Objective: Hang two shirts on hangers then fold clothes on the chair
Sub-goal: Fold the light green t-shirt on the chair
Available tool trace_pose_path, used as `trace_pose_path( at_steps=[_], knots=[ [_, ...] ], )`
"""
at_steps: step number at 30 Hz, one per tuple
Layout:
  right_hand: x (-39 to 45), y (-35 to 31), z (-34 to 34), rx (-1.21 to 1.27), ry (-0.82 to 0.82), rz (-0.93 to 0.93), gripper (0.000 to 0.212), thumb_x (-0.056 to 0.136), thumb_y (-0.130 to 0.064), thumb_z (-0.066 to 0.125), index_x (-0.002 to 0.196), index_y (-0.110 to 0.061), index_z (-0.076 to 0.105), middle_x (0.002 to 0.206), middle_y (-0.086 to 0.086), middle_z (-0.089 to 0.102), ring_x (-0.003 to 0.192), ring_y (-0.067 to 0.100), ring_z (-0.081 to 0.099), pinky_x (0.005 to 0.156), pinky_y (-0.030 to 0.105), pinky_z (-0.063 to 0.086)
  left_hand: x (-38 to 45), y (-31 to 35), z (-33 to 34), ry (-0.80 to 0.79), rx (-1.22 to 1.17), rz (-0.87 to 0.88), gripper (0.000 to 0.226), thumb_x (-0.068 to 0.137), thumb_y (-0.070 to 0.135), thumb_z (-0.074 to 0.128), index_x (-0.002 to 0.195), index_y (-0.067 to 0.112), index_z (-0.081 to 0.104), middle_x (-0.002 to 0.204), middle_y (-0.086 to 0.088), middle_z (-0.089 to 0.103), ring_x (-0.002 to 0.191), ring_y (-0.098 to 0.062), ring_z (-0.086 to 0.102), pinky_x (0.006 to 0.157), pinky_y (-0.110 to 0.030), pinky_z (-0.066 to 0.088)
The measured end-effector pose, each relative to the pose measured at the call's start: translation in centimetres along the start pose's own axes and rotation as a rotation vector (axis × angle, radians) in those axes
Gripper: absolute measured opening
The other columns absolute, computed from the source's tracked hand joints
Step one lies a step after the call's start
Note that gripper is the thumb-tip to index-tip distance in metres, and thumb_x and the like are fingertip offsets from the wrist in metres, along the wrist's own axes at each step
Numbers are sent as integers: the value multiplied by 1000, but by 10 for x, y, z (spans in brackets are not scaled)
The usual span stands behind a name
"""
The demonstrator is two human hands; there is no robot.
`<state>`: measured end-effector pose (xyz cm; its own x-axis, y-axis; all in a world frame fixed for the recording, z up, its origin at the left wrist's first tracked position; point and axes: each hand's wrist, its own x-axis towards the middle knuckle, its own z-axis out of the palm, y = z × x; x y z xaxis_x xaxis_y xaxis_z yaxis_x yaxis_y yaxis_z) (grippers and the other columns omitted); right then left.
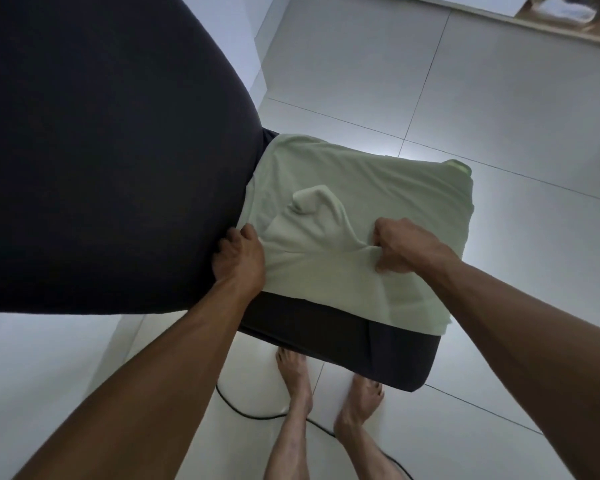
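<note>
Left hand (238,259) and right hand (400,245) each hold a pinching grip on the pale green garment (354,202) spread across the chair seat (343,341); judged light, limp, best taken at edges.

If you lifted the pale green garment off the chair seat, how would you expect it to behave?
Probably floppy: the pale green garment bunches into folds where the right hand pinches it. Likely light, since it drapes thinly over the chair seat. Its overhanging edge may slide off.

Soft matt cloth garment (361,188); dark matt, probably fabric, chair (343,344); glossy tiled floor (499,98).
</note>
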<state>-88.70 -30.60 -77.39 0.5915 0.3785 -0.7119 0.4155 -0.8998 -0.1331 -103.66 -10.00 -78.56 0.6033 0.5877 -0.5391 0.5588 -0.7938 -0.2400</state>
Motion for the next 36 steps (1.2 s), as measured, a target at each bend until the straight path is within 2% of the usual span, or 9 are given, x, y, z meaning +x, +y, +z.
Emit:
trace_pose_path(
  at_steps=[3,9,14,17,22,28,31,34,36],
  knots=[
    [2,-11,-1,153,30,-8,56,83,-36,76,129,-18,51,125,10,58,111,31,57,91,40,51,-17,14,3,229,15,140,33,91,15,59,120,13,43,122,-10,53,111,-28,53,86,-40,44],
    [24,-49,-5,629,85,-16,80,84,-41,78,146,-14,36,135,13,56,121,33,55,93,35,46,-14,37,14,-72,-390,149,22,87,16,60,70,19,46,83,-5,64,72,-23,62,66,-36,56],
    [41,-66,-10,677,60,54,37,78,-28,78,109,-10,72,105,15,72,97,31,68,76,34,53,-5,39,10,-115,-460,122,23,84,10,62,70,17,46,73,0,52,79,-24,64,71,-37,57],
    [39,-62,-11,975,-9,84,33,72,-21,74,102,-9,73,101,21,73,79,30,68,68,40,56,1,33,18,-143,-506,116,21,82,10,62,71,17,46,76,-1,54,78,-25,64,71,-38,58],
    [41,-43,-18,1309,-150,54,38,82,3,75,116,-6,61,109,20,69,91,31,72,75,49,62,7,10,24,-228,-623,59,40,65,39,81,84,15,55,86,-4,62,85,-29,67,76,-46,59],
    [56,-30,-21,759,149,2,29,81,-38,79,96,-13,75,92,6,76,84,23,71,81,48,60,10,-6,32,-261,-651,39,63,44,61,86,73,20,47,93,-11,68,85,-30,67,77,-47,59],
    [60,-38,-30,866,294,-97,35,84,-50,72,84,-15,68,82,4,69,72,19,62,72,46,57,13,-4,31,-287,-609,46,65,46,64,85,80,20,51,96,-6,65,87,-27,65,80,-45,58],
    [58,-52,-42,760,329,-288,23,90,-49,68,92,-27,66,80,1,65,69,15,58,66,35,50,15,-4,31,-300,-601,59,65,47,65,84,83,22,52,97,-3,64,89,-25,64,81,-42,58],
    [57,-52,-54,493,148,-303,45,81,-56,76,116,-32,63,99,-3,62,88,17,59,81,31,48,15,-5,31,-296,-598,67,64,47,66,84,81,23,51,97,-3,64,89,-24,65,80,-42,58]
  ],
)
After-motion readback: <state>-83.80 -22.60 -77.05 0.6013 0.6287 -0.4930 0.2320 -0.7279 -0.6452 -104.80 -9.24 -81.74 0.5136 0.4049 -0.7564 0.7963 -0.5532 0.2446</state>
